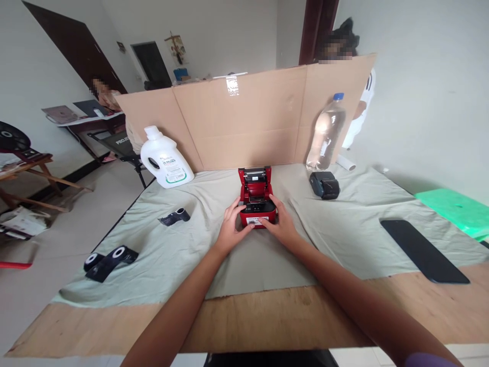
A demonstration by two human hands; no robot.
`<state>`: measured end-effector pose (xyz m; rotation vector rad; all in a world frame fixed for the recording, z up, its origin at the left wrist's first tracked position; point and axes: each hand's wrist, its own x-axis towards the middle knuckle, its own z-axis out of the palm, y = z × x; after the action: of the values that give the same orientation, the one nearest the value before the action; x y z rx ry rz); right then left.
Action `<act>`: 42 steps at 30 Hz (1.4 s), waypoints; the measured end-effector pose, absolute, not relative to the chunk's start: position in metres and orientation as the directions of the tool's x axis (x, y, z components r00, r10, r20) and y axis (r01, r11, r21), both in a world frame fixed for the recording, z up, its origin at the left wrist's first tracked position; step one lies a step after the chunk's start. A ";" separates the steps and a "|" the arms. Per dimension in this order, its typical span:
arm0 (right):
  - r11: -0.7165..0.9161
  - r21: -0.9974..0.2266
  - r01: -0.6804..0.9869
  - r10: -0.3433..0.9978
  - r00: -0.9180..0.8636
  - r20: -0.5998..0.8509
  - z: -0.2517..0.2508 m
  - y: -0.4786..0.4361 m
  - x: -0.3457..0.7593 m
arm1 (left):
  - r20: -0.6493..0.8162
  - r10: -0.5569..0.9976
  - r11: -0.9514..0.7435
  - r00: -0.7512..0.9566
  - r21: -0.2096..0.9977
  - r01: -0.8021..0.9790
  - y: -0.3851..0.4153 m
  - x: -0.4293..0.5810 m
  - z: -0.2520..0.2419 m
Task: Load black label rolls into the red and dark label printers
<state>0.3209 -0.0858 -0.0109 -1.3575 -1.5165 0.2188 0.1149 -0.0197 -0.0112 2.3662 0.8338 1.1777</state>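
Note:
A small red and black label printer (pixel 256 200) stands on the cloth in front of me, its lid raised at the back. My left hand (pixel 230 224) holds its left side, fingertips at the top edge and thumb on the front face. On the opposite side my right hand (pixel 281 221) grips it in the same way, the thumb against the white label at the front. Beyond my hands, a rod or roller is visible across the raised lid. What lies deep inside the printer is too small to tell.
Black ribbon rolls (pixel 178 216) lie at left, with more rolls (pixel 112 260) nearer. A white jug (pixel 166 158) and a clear bottle (pixel 326 133) stand by the cardboard screen (pixel 244 122). At right are a black device (pixel 324 184) and a dark flat slab (pixel 423 250). Two people are beyond.

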 end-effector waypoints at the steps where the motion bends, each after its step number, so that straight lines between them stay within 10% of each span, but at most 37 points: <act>1: 0.341 -0.707 0.620 0.813 0.183 0.552 -0.010 -0.086 0.321 | 0.592 0.649 -0.758 0.477 0.561 0.334 -0.020 0.115 -0.012; 13: 0.336 -0.712 0.616 0.819 0.182 0.544 -0.006 -0.086 0.321 | 0.450 0.723 -0.659 0.525 0.677 0.327 0.033 0.131 0.060; 22: 0.340 -0.716 0.609 0.827 0.168 0.536 -0.009 -0.083 0.326 | -0.233 0.477 -0.815 0.848 0.243 0.525 0.079 0.202 0.107; 28: 0.341 -0.735 0.586 0.843 0.156 0.515 -0.009 -0.083 0.328 | 0.028 0.482 -0.789 0.876 0.449 0.419 0.062 0.183 0.111; 33: 0.349 -0.737 0.579 0.848 0.139 0.511 -0.008 -0.085 0.329 | 0.437 0.801 -0.575 0.409 0.753 0.320 0.044 0.107 0.101; 42: 0.331 -0.741 0.585 0.841 0.174 0.513 -0.007 -0.084 0.326 | 0.269 0.901 0.001 -0.340 0.784 0.621 -0.022 -0.095 0.020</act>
<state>0.3257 -0.0836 -0.0072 -1.3564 -1.5139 0.2969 -0.0947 -0.0216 0.0203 1.5786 1.9709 1.2619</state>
